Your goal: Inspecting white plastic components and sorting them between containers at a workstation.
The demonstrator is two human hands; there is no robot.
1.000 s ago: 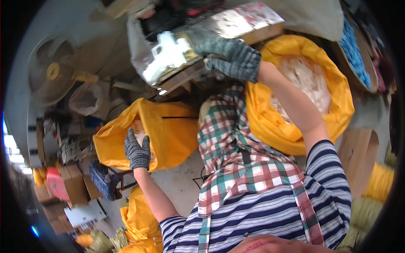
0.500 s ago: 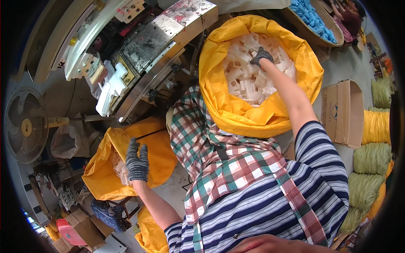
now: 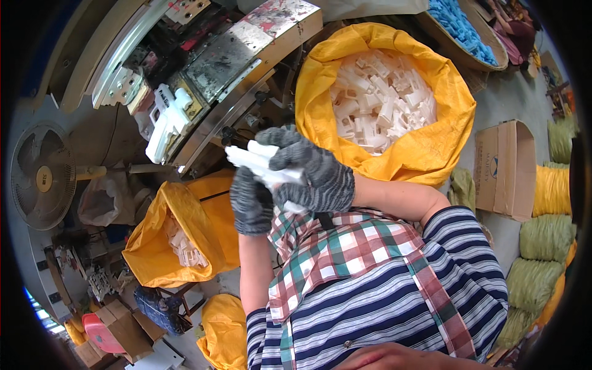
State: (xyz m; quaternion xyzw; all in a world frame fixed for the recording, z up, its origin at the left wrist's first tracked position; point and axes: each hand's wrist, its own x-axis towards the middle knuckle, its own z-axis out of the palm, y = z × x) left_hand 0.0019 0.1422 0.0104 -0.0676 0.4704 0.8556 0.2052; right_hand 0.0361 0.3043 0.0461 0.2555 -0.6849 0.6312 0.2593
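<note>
Both my hands wear grey knitted gloves and meet in front of my lap. My right hand (image 3: 320, 177) wraps over a white plastic part (image 3: 259, 160), its fingers curled on the top. From below and to the left, my left hand (image 3: 251, 202) grips the same part. Some white also shows under my right fingers; whether it is a second piece I cannot tell. Just beyond, a white gun-shaped plastic piece (image 3: 168, 123) with dark marks sits on the machine (image 3: 225, 58). A large yellow sack (image 3: 314, 123) full of similar white parts (image 3: 385, 102) stands at the far right.
Left of my lap, a smaller yellow bag (image 3: 145, 256) holds some pale parts. A fan (image 3: 43, 176) stands at the far left. On the right are a cardboard box (image 3: 505, 169) and green bundles (image 3: 546, 234). Blue pieces (image 3: 462, 31) fill a container at the back; a person sits beyond.
My right hand has come out of the large sack to my lap with a white plastic part. My left hand has moved right from above the smaller bag and now holds the part too.
</note>
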